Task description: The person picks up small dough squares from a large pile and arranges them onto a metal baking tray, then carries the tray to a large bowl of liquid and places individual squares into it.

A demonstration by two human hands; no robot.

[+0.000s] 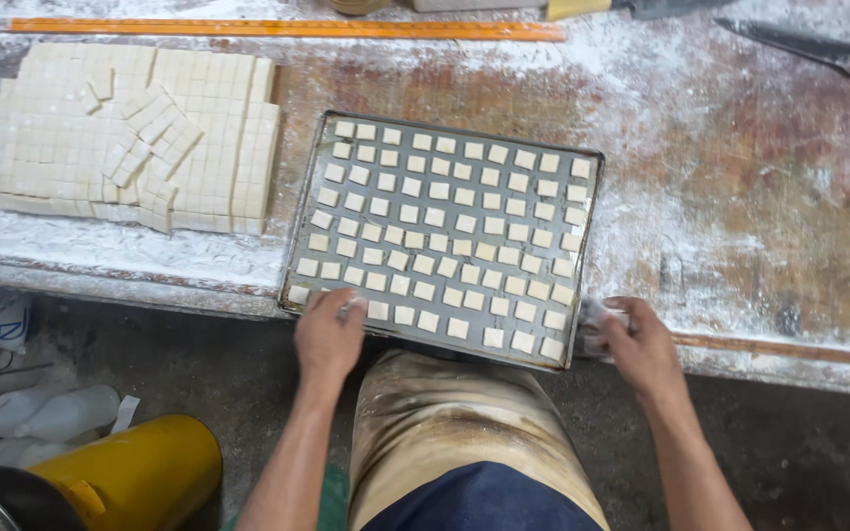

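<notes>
One baking tray [292, 251], one orange ruler [277, 29], two knives [809, 49], one yellow drum [140, 472], two hands [329, 339].

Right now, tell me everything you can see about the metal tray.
The tray is a shallow, grey, rectangular metal sheet with a low raised rim, dusted with flour. It lies flat, slightly turned, on the floured wooden table, its near edge overhanging the table's front. Rows of small pale dough squares cover it. The left hand grips its near left corner; the right hand holds the near right corner.

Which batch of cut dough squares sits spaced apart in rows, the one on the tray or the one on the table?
The squares on the metal tray; the table's dough slab stays packed together.
</notes>
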